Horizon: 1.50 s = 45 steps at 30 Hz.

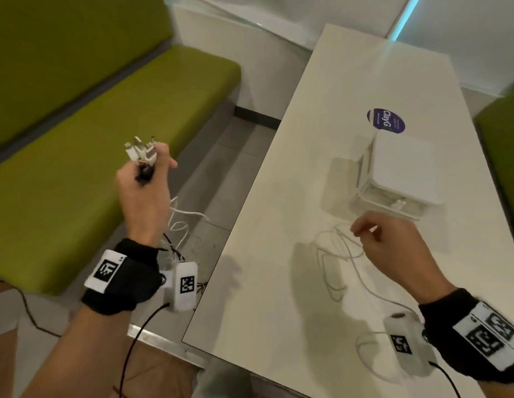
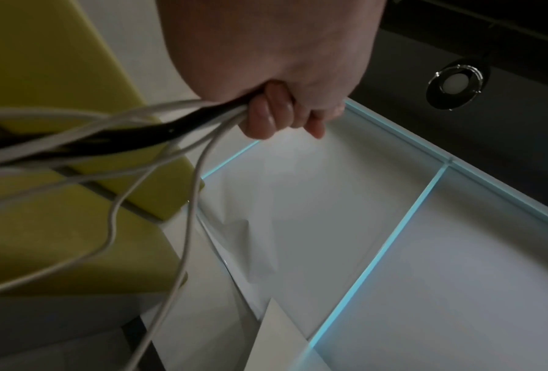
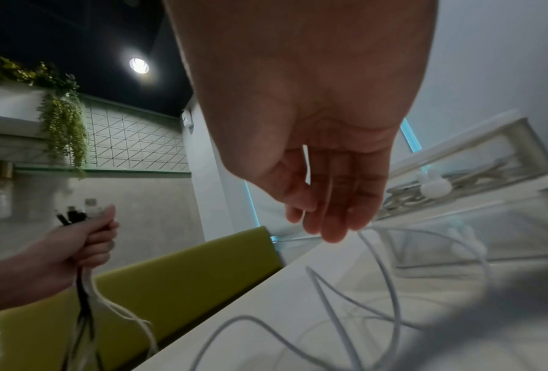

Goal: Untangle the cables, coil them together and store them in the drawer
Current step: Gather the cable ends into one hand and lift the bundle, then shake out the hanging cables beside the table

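Observation:
My left hand (image 1: 148, 179) is raised over the gap beside the table and grips a bundle of white and black cables (image 1: 141, 153) just below their plugs. The rest of the bundle hangs down toward the floor. The left wrist view shows those cables (image 2: 139, 130) running out of the left hand (image 2: 282, 113). My right hand (image 1: 357, 231) hovers over the table and pinches a loose white cable (image 1: 336, 254) between thumb and forefinger. This cable (image 3: 393, 288) sprawls in loops below the right hand (image 3: 313, 208). A small white drawer box (image 1: 399, 168) stands just beyond, its drawer (image 3: 456, 175) open with cables inside.
The white table (image 1: 278, 297) runs away from me, with a purple sticker (image 1: 385, 120) behind the drawer box. A green bench (image 1: 92, 168) lies to the left, across a strip of floor. Another green seat (image 1: 505, 139) is at the right edge.

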{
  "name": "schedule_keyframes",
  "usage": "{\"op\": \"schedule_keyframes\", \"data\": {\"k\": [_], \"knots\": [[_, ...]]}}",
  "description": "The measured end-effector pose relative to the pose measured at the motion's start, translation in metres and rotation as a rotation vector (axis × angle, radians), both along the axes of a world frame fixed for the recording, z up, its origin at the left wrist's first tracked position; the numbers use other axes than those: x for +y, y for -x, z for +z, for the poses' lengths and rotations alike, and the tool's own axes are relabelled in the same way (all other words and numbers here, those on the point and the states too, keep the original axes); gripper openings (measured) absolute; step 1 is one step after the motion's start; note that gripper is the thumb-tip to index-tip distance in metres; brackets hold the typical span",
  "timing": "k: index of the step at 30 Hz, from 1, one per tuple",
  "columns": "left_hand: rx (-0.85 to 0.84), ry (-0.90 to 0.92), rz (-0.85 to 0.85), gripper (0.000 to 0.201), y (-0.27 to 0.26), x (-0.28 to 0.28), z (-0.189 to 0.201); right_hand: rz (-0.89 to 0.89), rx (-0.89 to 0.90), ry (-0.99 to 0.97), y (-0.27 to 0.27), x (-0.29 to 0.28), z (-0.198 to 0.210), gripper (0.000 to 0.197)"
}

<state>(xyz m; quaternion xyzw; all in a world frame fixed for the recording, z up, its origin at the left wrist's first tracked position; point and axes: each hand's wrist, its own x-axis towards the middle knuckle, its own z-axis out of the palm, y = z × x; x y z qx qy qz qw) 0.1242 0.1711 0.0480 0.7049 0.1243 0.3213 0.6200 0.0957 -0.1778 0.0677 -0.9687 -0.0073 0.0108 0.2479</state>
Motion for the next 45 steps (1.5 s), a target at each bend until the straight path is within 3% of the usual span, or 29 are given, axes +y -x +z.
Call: {"op": "schedule_keyframes", "data": {"k": [5,9,11,13,19,25,30,33,36,38,42,45], "knots": [[0.13,-0.07,-0.233,0.028,0.001,-0.019,-0.022,0.052,0.206,0.021,0.033,-0.021,0.008,0.035],[0.143,-0.109,-0.385,0.033,0.001,-0.04,-0.034,0.331,0.313,0.245,0.04,0.003,-0.016,0.004],[0.135,-0.118,-0.423,0.038,0.003,-0.048,-0.037,0.384,0.342,0.424,0.037,0.022,-0.038,0.016],[0.115,-0.125,-0.426,0.037,0.006,-0.053,-0.038,0.361,0.312,0.467,0.031,0.04,-0.048,0.023],[0.105,-0.047,-0.394,0.031,0.011,-0.047,-0.047,0.412,0.228,0.166,-0.001,0.107,-0.032,0.021],[0.099,-0.189,-0.533,0.019,0.014,-0.026,-0.036,0.579,0.186,0.137,-0.028,0.172,-0.014,0.017],[0.342,-0.218,-0.505,0.018,0.02,0.014,-0.039,0.705,0.126,0.104,-0.042,0.209,0.003,0.015],[0.467,-0.29,-0.51,0.033,0.029,0.033,-0.035,0.689,0.089,0.082,-0.048,0.221,0.017,0.014],[0.475,-0.201,-0.512,0.045,0.041,0.042,-0.015,0.68,0.067,0.017,-0.047,0.232,0.024,0.018],[0.467,-0.159,-0.495,0.036,0.046,0.049,0.001,0.683,0.027,-0.051,-0.042,0.241,0.028,0.015],[0.424,-0.074,-0.448,0.027,0.055,0.065,0.034,0.609,-0.114,-0.367,-0.03,0.261,0.042,0.016],[0.359,-0.016,-0.437,0.017,0.062,0.07,0.06,0.488,-0.024,-0.703,-0.017,0.28,0.059,0.029]]}}
